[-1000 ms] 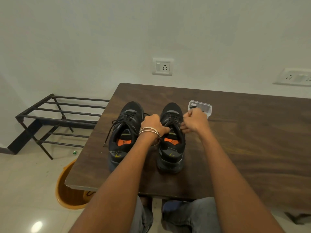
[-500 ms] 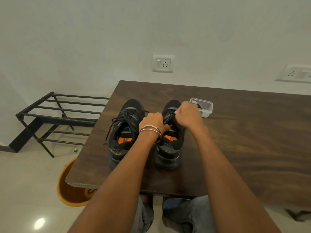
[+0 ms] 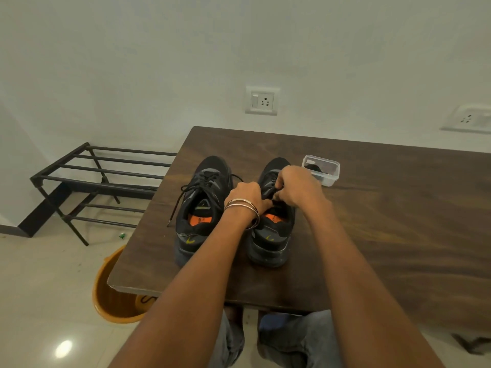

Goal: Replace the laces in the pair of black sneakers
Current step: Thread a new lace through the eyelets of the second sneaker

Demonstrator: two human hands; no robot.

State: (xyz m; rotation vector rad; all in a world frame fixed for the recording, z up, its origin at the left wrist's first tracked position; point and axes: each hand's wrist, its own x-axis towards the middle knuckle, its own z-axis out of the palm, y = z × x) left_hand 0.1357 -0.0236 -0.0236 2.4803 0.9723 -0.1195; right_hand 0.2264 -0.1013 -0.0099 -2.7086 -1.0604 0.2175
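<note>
With our left hand point(image 3: 245, 195) bracing the right-hand black mesh sneaker point(image 3: 271, 235), our right hand point(image 3: 297, 185) pinches its black lace point(image 3: 273, 187); we should draw it straight up from the pinch.

Head-height view, forward and downward

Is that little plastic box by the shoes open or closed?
Open. The box on the table shows no lid, and something dark lies inside it; what it is cannot be told.
</note>
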